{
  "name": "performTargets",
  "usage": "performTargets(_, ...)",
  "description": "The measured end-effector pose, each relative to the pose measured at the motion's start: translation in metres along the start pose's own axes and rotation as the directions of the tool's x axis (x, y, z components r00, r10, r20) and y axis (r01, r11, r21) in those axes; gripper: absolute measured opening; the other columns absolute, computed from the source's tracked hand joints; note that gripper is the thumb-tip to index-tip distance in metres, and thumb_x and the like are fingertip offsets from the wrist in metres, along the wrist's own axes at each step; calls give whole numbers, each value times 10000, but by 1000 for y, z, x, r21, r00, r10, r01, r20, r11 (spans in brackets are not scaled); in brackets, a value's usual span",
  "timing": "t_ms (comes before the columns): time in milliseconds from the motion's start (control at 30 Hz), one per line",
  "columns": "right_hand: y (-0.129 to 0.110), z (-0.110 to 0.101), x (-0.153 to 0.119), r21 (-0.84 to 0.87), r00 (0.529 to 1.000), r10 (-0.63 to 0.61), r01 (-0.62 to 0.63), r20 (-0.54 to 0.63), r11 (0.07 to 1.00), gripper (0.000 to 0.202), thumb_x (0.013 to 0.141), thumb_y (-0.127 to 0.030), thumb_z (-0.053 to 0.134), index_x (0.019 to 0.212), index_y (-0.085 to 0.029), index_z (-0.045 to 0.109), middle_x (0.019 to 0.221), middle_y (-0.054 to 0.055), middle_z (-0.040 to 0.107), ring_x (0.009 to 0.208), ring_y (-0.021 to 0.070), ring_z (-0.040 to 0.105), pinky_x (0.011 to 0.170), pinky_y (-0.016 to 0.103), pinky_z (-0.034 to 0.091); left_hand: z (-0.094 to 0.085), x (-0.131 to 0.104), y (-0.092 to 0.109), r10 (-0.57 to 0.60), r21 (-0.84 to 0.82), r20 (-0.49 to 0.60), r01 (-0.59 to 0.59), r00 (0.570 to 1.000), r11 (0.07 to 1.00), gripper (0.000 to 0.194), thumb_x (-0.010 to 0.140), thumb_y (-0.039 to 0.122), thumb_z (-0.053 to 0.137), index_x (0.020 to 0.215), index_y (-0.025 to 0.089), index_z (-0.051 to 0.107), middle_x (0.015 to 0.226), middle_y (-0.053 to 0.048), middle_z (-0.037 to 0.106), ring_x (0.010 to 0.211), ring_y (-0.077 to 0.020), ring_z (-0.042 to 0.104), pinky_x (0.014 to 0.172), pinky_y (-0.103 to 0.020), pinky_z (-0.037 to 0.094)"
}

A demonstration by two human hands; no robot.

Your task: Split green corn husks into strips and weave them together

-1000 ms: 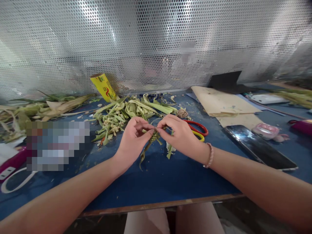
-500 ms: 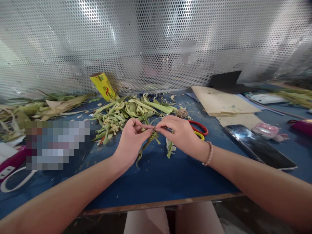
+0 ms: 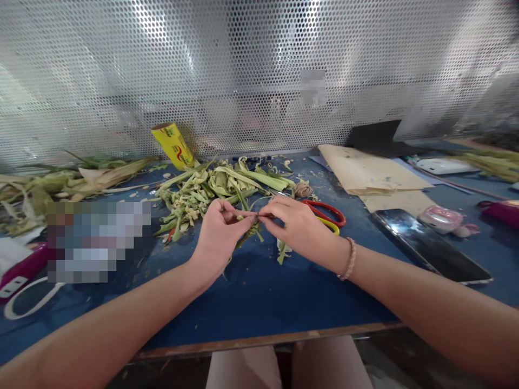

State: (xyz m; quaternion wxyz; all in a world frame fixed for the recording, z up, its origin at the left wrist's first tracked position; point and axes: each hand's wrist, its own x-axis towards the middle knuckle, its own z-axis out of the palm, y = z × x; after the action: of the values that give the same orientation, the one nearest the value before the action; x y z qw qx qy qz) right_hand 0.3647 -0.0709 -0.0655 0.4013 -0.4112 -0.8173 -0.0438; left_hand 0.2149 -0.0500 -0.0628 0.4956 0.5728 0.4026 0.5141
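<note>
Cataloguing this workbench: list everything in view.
Plant piece: one, green, held, centre
Trimmings: one heap, green, centre
Leaves: several, greenish, both sides
Scissors: one, red-yellow, centre right
Tube: one, yellow, back left
Papers: several, tan, right
Card: one, black, back right
Phone: one, black, right
Case: one, pink, beside phone
Objects: two, purple, side edges
Cord: one, white, left
Table: one, blue, beneath
Panel: one, silver, back
Bracelet: one, pink, right wrist
Trouser legs: two, pale, bottom
Left hand: one, centre
Right hand: one, centre

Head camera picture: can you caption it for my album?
Bare left hand and bare right hand pinch a small green leafy piece above a blue tabletop, near red-and-yellow-handled scissors.
</note>
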Motion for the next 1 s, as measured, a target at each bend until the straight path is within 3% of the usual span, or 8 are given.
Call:
performTargets(267,0,2,2,131,989,146,-142,-27,981,101,711,-77,505,657,-150,552,651,11,557,633,105,504,599,220,407,1,-6,5,44,46,44,-46,998,998,335,619,137,631,709,203,315,660,22,668,632,-118,623,524,-198,420)
performTargets(500,-1,0,2,258,960,281,-274,9,927,56,714,-122,518,705,-168,549,639,-15,573,572,88,514,538,201,400,2,-6,7,48,76,29,-50,998,996,351,627,132,623,702,207,288,675,17,679,540,-89,586,450,-169,357)
performTargets(833,2,-1,1,187,990,132,-139,49,972,113,799,-137,506,782,-149,618,759,33,616,731,117,541,681,234,423,-1,-5,3,62,83,3,-63,998,995,335,638,171,636,714,206,311,673,9,665,629,-120,624,478,-181,391)
performTargets(1000,1,-2,3,179,983,156,-171,95,969,136,803,-108,484,804,-133,618,774,46,600,747,118,528,692,242,422,-1,-4,5,82,81,-9,-81,997,993,340,632,156,639,712,207,312,681,13,661,695,-141,645,568,-221,446)
